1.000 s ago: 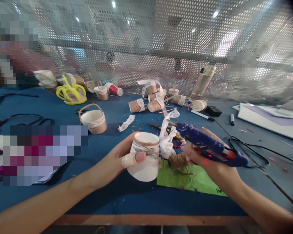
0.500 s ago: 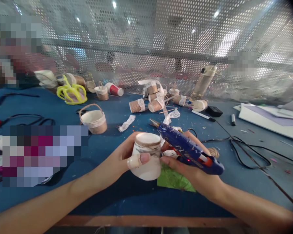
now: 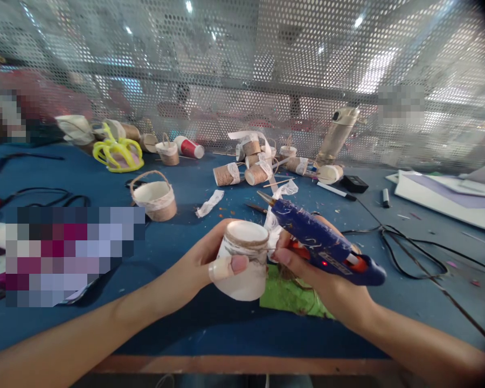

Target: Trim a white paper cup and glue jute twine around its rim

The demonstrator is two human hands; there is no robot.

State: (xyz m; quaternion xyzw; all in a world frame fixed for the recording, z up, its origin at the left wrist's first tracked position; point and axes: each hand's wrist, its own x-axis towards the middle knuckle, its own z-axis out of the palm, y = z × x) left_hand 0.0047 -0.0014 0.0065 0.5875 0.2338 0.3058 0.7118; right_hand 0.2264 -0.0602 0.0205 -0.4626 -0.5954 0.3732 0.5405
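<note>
My left hand (image 3: 204, 264) is wrapped round a white paper cup (image 3: 242, 269) held upside down, with brown twine wound near its upper end. A plaster covers my left thumb. My right hand (image 3: 315, 269) grips a blue hot glue gun (image 3: 319, 240) with an orange trigger and a lit red lamp. Its nozzle points up and left, past the cup's right side. The fingertips of my right hand touch the cup's right side. Under both hands lies a green paper sheet (image 3: 286, 299) on the blue table (image 3: 186, 199).
A twine-wrapped cup basket with a handle (image 3: 156, 196) stands left of centre. Several decorated cups (image 3: 254, 161) lie at the back with a yellow crown shape (image 3: 119, 151), a tall beige bottle (image 3: 337, 134) and markers. Black cables (image 3: 412, 248) run right. White boards (image 3: 444, 196) sit far right.
My right hand brought the glue gun from the right in against the cup, then tilted its nozzle higher. The twine ball is now hidden behind my right hand. The cup stayed put.
</note>
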